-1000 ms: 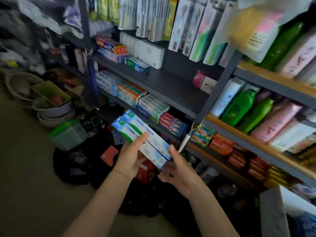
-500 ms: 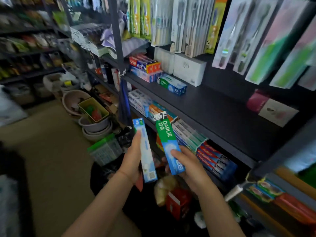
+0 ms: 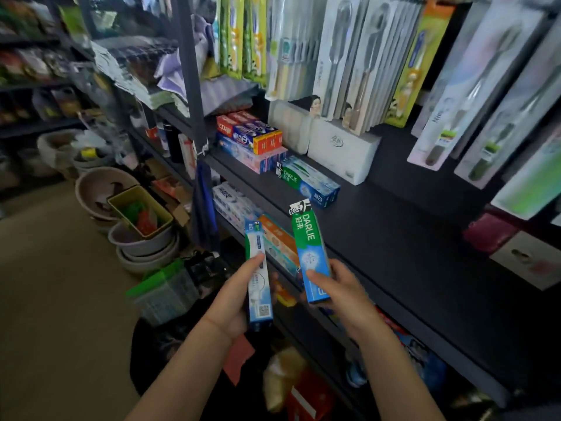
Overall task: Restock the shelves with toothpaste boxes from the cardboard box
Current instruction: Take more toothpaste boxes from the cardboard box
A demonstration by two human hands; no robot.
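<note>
The right hand point(image 3: 340, 287) covers the lower end of a Darlie toothpaste box point(image 3: 309, 247). Both forearms are cut off by the bottom edge. Hanging toothbrush packs point(image 3: 343, 62) run past the top edge. Far-left shelf goods point(image 3: 27, 65) are too blurred to identify.

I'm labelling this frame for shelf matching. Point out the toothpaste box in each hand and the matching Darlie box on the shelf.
Left-hand toothpaste box point(image 3: 256, 268), head view: narrow side face.
Right-hand Darlie box point(image 3: 309, 247), head view: front face.
Shelved Darlie box point(image 3: 306, 180), head view: top face.
</note>
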